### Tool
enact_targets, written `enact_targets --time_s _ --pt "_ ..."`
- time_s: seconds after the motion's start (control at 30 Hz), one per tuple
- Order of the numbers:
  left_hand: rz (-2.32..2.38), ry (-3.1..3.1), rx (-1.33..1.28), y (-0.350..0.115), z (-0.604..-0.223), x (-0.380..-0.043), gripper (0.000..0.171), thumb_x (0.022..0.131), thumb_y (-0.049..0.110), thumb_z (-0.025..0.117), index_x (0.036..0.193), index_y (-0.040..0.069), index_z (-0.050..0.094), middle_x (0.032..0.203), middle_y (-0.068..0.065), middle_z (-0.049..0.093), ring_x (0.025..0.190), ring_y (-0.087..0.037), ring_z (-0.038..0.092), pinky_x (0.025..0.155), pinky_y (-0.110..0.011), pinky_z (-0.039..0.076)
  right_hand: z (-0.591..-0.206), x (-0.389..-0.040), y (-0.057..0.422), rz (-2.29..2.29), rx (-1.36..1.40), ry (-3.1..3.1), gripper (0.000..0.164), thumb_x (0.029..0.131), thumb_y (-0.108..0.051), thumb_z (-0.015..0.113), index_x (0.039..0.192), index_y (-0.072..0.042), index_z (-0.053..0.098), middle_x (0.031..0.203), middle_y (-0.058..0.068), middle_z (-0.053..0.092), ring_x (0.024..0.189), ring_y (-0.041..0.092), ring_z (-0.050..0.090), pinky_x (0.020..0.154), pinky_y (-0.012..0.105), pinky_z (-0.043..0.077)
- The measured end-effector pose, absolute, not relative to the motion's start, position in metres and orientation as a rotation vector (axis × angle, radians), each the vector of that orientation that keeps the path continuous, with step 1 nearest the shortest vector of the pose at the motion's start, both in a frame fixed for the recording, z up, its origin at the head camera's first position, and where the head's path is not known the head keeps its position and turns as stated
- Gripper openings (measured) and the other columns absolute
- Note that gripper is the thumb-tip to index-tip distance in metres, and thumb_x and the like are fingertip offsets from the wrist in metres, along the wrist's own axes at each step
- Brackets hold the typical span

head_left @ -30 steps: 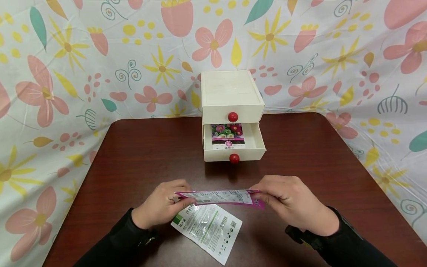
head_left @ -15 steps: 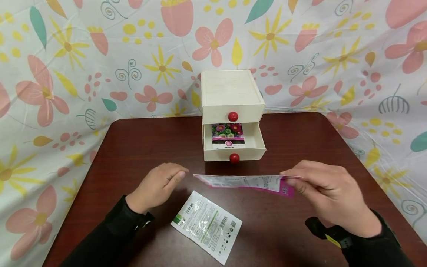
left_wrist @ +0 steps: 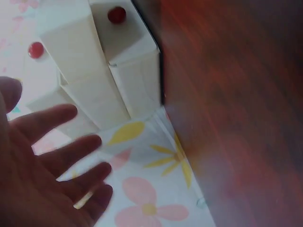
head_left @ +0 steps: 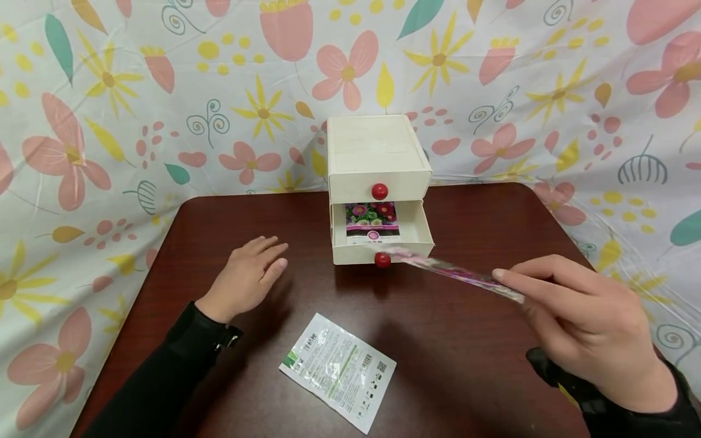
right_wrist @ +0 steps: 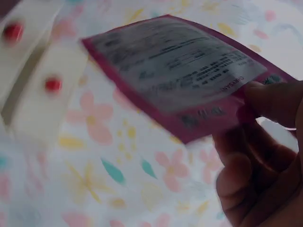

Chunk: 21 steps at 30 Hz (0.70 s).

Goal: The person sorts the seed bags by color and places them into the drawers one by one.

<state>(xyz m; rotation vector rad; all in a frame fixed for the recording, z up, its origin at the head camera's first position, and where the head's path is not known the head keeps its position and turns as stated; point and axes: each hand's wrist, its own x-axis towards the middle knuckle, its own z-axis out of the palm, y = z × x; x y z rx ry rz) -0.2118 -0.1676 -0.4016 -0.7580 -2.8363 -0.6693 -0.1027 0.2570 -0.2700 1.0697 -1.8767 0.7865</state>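
Note:
My right hand (head_left: 591,322) pinches one end of a pink seed packet (head_left: 460,274), seen nearly edge-on, its far end in front of the lower drawer (head_left: 358,254). In the right wrist view the packet's printed back (right_wrist: 180,66) shows, with the thumb on its near corner. My left hand (head_left: 241,277) hovers left of the drawer box with fingers spread and nothing held; the left wrist view shows the same loose fingers (left_wrist: 71,151). Inside the pulled-out lower drawer lies a flower-picture packet (head_left: 372,222). A white packet with a green corner (head_left: 339,371) lies on the table.
The cream drawer box (head_left: 378,143) stands at the table's back edge, its upper drawer closed, with red knobs (head_left: 380,191) on the fronts. Behind it hangs a flower-printed cloth (head_left: 219,79). The dark wooden table (head_left: 465,365) spreads around the packets.
My left hand has let go of the pink packet and moved up and left, fingers opening. My right hand has carried the packet right and forward, turning it towards the drawer.

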Motion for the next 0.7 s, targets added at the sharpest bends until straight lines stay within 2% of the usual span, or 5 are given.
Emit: enact_targets --time_s 0.13,0.23,0.5,0.7 --pt "-0.619 -2.911 -0.708 -0.168 -0.400 -0.215 0.056 0.108 0.043 0.038 0.151 0.007 0.045 0.153 -0.023 0.037 0.142 -0.044 0.026 0.108 -0.066 0.020 -0.271 -0.109 0.250 0.570 1.044 -1.795 0.028 0.099 -0.013 0.054 0.094 -0.007 0.080 0.076 0.008 0.065 0.053 0.015 0.044 0.047 0.020 0.025" --pt "-0.603 -2.945 -0.699 -0.168 -0.400 -0.216 0.059 0.108 0.046 0.036 0.153 0.008 0.042 0.154 -0.023 0.035 0.143 -0.044 0.024 0.109 -0.066 0.019 -0.271 -0.113 0.243 0.481 1.055 -1.805 0.029 0.099 -0.009 0.050 0.093 -0.007 0.079 0.077 0.009 0.064 0.055 0.019 0.047 0.046 0.025 0.028" --pt "-0.568 -2.971 -0.673 -0.170 -0.398 -0.217 0.063 0.107 0.050 0.033 0.154 0.008 0.039 0.155 -0.023 0.033 0.144 -0.045 0.022 0.109 -0.065 0.017 -0.275 -0.120 0.224 0.294 1.149 -1.963 0.035 0.102 -0.004 0.043 0.095 -0.002 0.077 0.088 0.010 0.064 0.066 0.022 0.058 0.052 0.035 0.046" --pt "-0.575 -2.975 -0.665 -0.172 -0.397 -0.215 0.062 0.107 0.049 0.035 0.154 0.008 0.039 0.155 -0.024 0.033 0.143 -0.045 0.023 0.109 -0.065 0.017 -0.288 -0.129 0.215 0.229 1.170 -2.149 0.039 0.103 -0.006 0.035 0.103 -0.006 0.074 0.097 0.007 0.063 0.077 0.022 0.059 0.055 0.038 0.050"
